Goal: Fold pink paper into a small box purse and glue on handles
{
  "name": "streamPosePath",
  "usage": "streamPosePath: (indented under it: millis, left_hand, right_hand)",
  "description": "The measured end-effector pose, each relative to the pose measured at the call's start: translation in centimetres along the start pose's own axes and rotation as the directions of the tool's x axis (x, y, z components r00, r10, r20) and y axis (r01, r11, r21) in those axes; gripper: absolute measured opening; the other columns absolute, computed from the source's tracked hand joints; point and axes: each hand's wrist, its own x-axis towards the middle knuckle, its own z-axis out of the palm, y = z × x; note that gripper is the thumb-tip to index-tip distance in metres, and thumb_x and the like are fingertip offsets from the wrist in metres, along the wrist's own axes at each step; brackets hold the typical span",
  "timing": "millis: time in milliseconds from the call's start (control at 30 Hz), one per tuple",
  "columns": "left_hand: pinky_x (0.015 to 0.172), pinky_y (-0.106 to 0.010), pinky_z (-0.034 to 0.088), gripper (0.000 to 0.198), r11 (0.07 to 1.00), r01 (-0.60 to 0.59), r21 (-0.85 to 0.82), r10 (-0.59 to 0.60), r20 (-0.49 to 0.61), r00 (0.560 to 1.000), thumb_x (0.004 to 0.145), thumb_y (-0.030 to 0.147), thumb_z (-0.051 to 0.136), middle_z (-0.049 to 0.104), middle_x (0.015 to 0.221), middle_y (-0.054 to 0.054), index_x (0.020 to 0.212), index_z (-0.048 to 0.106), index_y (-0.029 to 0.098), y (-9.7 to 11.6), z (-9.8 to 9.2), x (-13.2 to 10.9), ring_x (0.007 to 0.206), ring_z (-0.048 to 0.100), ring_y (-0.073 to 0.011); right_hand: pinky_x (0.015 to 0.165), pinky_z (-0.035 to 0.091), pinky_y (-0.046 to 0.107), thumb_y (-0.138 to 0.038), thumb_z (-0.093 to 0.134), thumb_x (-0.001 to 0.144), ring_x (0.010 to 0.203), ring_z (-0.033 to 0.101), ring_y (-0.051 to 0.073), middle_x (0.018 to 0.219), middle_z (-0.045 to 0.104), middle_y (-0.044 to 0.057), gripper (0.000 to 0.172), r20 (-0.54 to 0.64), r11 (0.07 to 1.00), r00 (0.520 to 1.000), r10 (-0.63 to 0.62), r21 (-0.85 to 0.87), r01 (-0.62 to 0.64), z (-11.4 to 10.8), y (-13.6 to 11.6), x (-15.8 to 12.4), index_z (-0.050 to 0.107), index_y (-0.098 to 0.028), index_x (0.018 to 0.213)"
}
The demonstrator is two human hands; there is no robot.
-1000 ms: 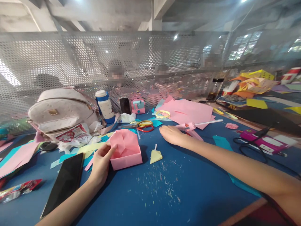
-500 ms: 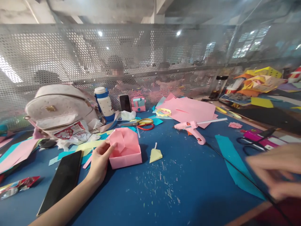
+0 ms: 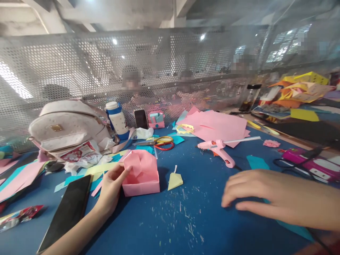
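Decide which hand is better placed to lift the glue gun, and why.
Probably the right hand: it looks empty and nearer the glue gun; the left hand holds the pink box.

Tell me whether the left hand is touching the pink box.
Touching: the head view shows the left hand holding the pink box at its upper left edge, thumb over the paper.

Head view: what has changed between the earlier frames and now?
The right hand, first beside the pink glue gun, drew back to the right edge and has now come partway leftward again. Unchanged: the left hand holds the pink box; the glue gun and yellow paper piece lie in place.
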Motion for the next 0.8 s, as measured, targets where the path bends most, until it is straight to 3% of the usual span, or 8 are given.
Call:
streamPosePath:
  millis: [33,100,200,333,467,567,700,800]
  left_hand:
    - [0.067,-0.019,0.046,0.024,1.0,0.002,0.023,-0.002,0.012,1.0,0.073,0.038,0.078,0.068,0.08,-0.001,0.08,0.069,0.016,0.2,0.1,0.0,0.073,0.059,-0.0133]
    - [0.065,-0.02,0.046,0.028,0.998,0.011,0.066,-0.013,0.032,0.999,0.076,0.041,0.075,0.07,0.082,-0.003,0.085,0.071,0.015,0.7,0.5,0.1,0.073,0.059,-0.0144]
    - [0.057,-0.02,0.044,0.032,0.994,0.044,0.1,-0.05,0.06,0.997,0.078,0.046,0.072,0.07,0.077,-0.004,0.083,0.073,0.014,1.8,1.0,-0.3,0.065,0.058,-0.0145]
    - [0.049,-0.022,0.042,0.035,0.984,0.156,0.085,-0.167,0.147,0.975,0.076,0.05,0.071,0.068,0.067,-0.005,0.08,0.074,0.015,3.4,1.8,-1.5,0.056,0.058,-0.017]
    - [0.047,-0.023,0.039,0.035,0.978,0.137,0.156,-0.169,0.219,0.961,0.075,0.05,0.072,0.065,0.061,-0.005,0.07,0.075,0.016,4.2,2.6,-2.7,0.052,0.054,-0.0159]
    - [0.047,-0.023,0.038,0.036,0.973,0.106,0.204,-0.154,0.239,0.959,0.075,0.051,0.071,0.063,0.058,-0.005,0.067,0.075,0.016,4.4,2.9,-3.2,0.053,0.054,-0.0171]
    - [0.054,-0.026,0.045,0.037,0.978,0.107,0.181,-0.152,0.259,0.954,0.076,0.052,0.069,0.067,0.064,-0.006,0.075,0.078,0.017,4.2,2.6,-3.4,0.059,0.059,-0.0205]
    - [0.065,-0.031,0.05,0.04,0.983,0.172,0.055,-0.181,0.3,0.936,0.082,0.053,0.063,0.072,0.082,-0.008,0.1,0.077,0.021,3.9,2.2,-3.2,0.07,0.064,-0.0237]
  right_hand:
    - [0.082,0.051,0.031,-0.041,0.058,0.091,0.088,0.068,0.019,0.093,0.073,0.003,0.019,0.126,0.995,0.99,-0.067,0.077,0.058,0.1,-0.9,1.7,0.075,-0.037,0.094]
    - [0.082,0.05,0.033,-0.034,0.055,0.092,0.093,0.066,0.021,0.099,0.073,0.002,0.02,0.171,0.981,0.98,-0.1,0.182,0.068,0.4,-1.7,4.5,0.073,-0.033,0.1]
    - [0.078,0.05,0.03,-0.037,0.053,0.093,0.089,0.066,0.02,0.098,0.073,0.003,0.023,0.077,0.945,0.994,-0.078,0.323,0.05,1.3,-1.6,7.7,0.071,-0.026,0.104]
    - [0.06,0.051,0.023,-0.045,0.052,0.093,0.074,0.067,0.015,0.097,0.072,0.007,0.038,-0.002,0.817,0.997,-0.073,0.573,0.061,2.5,-1.5,10.7,0.062,-0.019,0.119]
    - [0.053,0.047,0.02,-0.045,0.057,0.09,0.07,0.067,0.016,0.08,0.071,0.005,0.03,0.034,0.748,0.985,-0.172,0.655,0.108,3.4,-3.2,12.1,0.067,-0.016,0.093]
    - [0.048,0.041,0.02,-0.04,0.057,0.09,0.059,0.066,0.014,0.066,0.068,0.003,0.032,0.057,0.728,0.986,-0.155,0.682,0.075,4.1,-4.2,12.3,0.061,-0.016,0.07]
    - [0.045,0.035,0.02,-0.038,0.053,0.093,0.048,0.063,0.011,0.061,0.064,0.001,0.032,0.055,0.725,0.992,-0.111,0.687,0.043,4.8,-4.1,12.4,0.062,-0.015,0.073]
    - [0.044,0.031,0.02,-0.041,0.052,0.094,0.045,0.059,0.01,0.063,0.062,0.0,0.033,0.065,0.717,0.993,-0.1,0.696,0.027,4.8,-3.8,12.4,0.061,-0.014,0.076]
